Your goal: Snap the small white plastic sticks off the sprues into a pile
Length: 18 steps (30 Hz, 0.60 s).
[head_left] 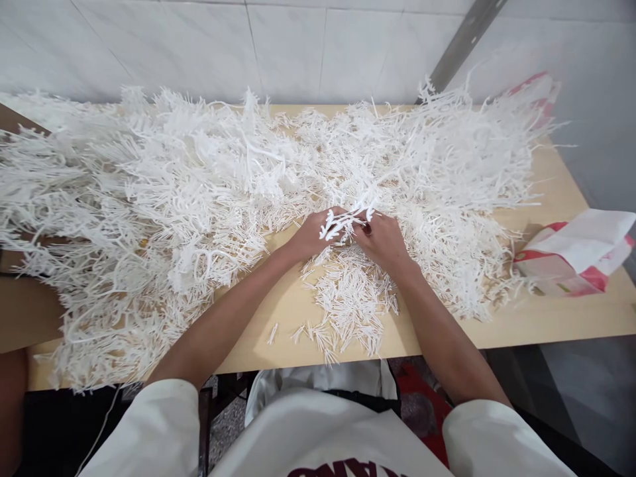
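Observation:
My left hand [318,235] and my right hand [381,240] meet over the middle of the table, both with fingers closed. Between them is a white plastic branched sprig [342,224], its forked tips poking out over the left fingers. The fingertips of both hands are partly hidden by the sprig and by the hands themselves. Just below them lies a small heap of short white plastic pieces [352,301], with a few loose bits to its left. Behind the hands, more white sprigs [348,159] lie tangled together.
Large heaps of white branched sprigs cover the table at left [199,172] and right [457,159]. A pink and white paper bag [561,258] stands at the right end. Brown cardboard [30,311] juts in at left. A tiled wall [293,46] runs behind the table [437,334].

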Each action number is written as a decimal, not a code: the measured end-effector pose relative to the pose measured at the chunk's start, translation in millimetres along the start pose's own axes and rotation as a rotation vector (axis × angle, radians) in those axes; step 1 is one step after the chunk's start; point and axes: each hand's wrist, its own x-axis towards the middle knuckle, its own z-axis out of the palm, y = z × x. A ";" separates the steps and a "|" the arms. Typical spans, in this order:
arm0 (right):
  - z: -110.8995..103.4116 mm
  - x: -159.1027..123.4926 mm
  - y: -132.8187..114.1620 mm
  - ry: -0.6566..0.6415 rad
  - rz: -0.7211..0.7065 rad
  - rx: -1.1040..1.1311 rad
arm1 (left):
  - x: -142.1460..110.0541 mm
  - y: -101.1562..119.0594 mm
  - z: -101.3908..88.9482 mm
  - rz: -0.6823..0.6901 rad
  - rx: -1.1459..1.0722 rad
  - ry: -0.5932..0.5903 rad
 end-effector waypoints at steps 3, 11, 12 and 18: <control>-1.6 -1.2 -0.4 -0.110 0.020 0.088 | -0.6 0.4 -1.5 -0.053 -0.060 -0.046; -1.0 -1.8 1.1 -0.214 0.197 0.692 | -1.2 5.0 -6.5 -0.106 -0.109 -0.094; -1.4 -0.9 0.7 -0.225 0.218 0.759 | -1.2 7.1 -6.3 -0.122 -0.112 -0.097; 1.2 2.8 -2.7 -0.276 0.322 1.002 | -3.6 17.2 -5.2 -0.306 -0.050 -0.103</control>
